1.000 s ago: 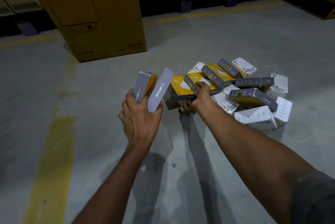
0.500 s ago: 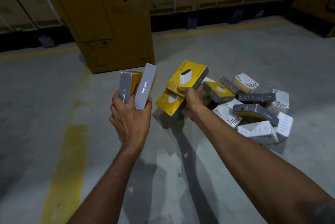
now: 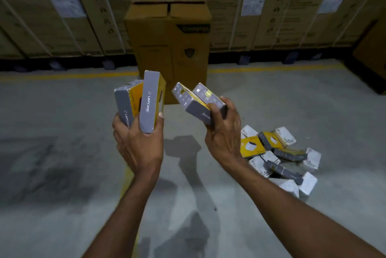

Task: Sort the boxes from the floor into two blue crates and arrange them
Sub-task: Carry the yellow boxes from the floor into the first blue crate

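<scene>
We see the left hand with fingers clamped round two upright grey-yellow boxes. Right hand fingers grasp two tilted boxes. A loose pile sits on the floor, below-right of the right fingers.

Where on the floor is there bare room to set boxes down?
Bare floor spreads left of the left hand up to the yellow line, and also between the tall carton and the pile of boxes. The pile itself is crowded.

Warehouse: stacked strapped cartons, line-marked floor
</scene>
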`<action>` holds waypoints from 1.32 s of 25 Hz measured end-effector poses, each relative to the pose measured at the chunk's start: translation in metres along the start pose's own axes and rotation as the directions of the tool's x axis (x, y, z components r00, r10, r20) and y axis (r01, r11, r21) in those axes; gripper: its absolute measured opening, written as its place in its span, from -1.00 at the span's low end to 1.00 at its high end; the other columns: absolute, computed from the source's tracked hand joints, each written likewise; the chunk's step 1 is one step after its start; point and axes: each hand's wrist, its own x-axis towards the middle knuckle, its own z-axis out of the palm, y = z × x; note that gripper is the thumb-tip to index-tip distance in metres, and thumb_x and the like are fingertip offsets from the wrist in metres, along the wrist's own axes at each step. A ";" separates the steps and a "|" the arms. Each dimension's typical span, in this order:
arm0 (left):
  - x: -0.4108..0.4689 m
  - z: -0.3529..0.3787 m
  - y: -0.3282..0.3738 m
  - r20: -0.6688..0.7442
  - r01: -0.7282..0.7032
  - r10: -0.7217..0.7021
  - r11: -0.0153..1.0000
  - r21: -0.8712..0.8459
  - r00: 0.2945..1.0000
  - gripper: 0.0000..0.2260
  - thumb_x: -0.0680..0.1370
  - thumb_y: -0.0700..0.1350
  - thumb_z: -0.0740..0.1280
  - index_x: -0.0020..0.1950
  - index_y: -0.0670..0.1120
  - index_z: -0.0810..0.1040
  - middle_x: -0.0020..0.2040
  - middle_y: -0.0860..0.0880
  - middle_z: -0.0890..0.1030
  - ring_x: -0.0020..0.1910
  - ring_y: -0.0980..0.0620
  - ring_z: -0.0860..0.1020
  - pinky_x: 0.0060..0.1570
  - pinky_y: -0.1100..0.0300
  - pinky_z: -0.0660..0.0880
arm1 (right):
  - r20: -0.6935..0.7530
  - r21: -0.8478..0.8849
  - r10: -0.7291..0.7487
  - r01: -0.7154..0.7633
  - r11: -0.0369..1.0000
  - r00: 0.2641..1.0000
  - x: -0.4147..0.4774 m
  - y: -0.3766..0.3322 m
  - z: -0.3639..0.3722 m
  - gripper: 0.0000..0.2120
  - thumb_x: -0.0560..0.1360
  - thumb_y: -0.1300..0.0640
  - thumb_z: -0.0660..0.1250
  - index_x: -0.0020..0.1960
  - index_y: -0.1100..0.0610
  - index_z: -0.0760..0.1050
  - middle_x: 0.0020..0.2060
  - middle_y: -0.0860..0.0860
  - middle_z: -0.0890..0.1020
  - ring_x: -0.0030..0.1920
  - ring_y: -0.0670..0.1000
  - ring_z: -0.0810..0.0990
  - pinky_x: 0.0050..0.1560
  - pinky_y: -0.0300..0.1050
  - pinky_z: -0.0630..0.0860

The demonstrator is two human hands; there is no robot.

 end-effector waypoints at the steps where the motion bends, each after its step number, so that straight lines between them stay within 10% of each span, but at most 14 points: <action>1: 0.015 -0.028 0.024 -0.019 0.006 -0.006 1.000 -0.005 1.000 -0.51 0.50 0.28 0.40 0.25 -0.05 0.64 0.44 -0.10 0.37 0.35 -0.19 0.44 0.23 -0.11 0.48 | -0.019 0.033 -0.014 0.014 0.999 1.000 0.018 -0.023 -0.024 -0.38 0.46 0.28 0.43 0.42 -0.03 0.27 0.46 0.17 0.30 0.35 0.28 0.42 0.25 0.23 0.48; 10: 0.111 -0.272 0.197 -0.186 0.029 -0.032 0.999 -0.019 0.982 -0.57 0.49 0.25 0.44 0.20 -0.02 0.67 0.41 -0.08 0.39 0.32 -0.16 0.45 0.20 -0.12 0.51 | 0.252 0.600 0.228 -0.336 0.726 0.941 0.169 -0.233 -0.234 -0.48 0.53 0.08 0.49 0.42 -0.02 0.38 0.35 0.03 0.32 0.27 0.06 0.48 0.21 -0.14 0.43; 16: 0.133 -0.452 0.245 -0.344 0.022 0.006 0.997 0.078 0.939 -0.59 0.48 0.25 0.46 0.18 0.00 0.68 0.32 -0.13 0.45 0.24 -0.20 0.50 0.17 -0.14 0.51 | 0.494 0.790 0.114 -0.500 0.353 0.862 0.212 -0.377 -0.332 -0.63 0.47 -0.10 0.53 0.19 -0.33 0.48 0.24 -0.08 0.60 0.21 -0.01 0.63 0.21 0.19 0.61; 25: 0.130 -0.709 0.234 -0.601 0.053 0.075 0.980 0.194 0.796 -0.53 0.52 0.27 0.42 0.27 -0.02 0.63 0.43 -0.10 0.39 0.33 -0.14 0.47 0.19 -0.19 0.55 | 0.567 0.824 -0.161 -0.555 0.119 0.808 0.175 -0.601 -0.414 -0.59 0.57 -0.01 0.46 0.36 -0.10 0.43 0.19 -0.13 0.62 0.03 -0.22 0.67 -0.20 -0.20 0.65; 29: 0.116 -0.810 0.202 -0.681 0.080 0.058 0.982 0.169 0.730 -0.46 0.51 0.33 0.37 0.31 -0.02 0.61 0.41 -0.07 0.39 0.30 -0.12 0.49 0.11 -0.13 0.60 | 0.658 0.739 -0.227 -0.674 0.011 0.718 0.136 -0.700 -0.432 -0.62 0.55 -0.06 0.47 0.31 -0.16 0.46 0.23 -0.14 0.63 0.17 0.01 0.68 0.02 0.21 0.70; 33: 0.107 -0.893 0.162 -0.732 0.122 0.062 0.973 0.196 0.678 -0.46 0.50 0.34 0.38 0.27 -0.03 0.65 0.37 -0.08 0.43 0.27 -0.11 0.51 0.10 -0.10 0.60 | 0.692 0.691 -0.289 -0.723 0.000 0.662 0.097 -0.789 -0.439 -0.74 0.56 -0.06 0.45 0.20 -0.17 0.46 0.25 -0.09 0.62 0.15 0.09 0.69 -0.06 0.19 0.70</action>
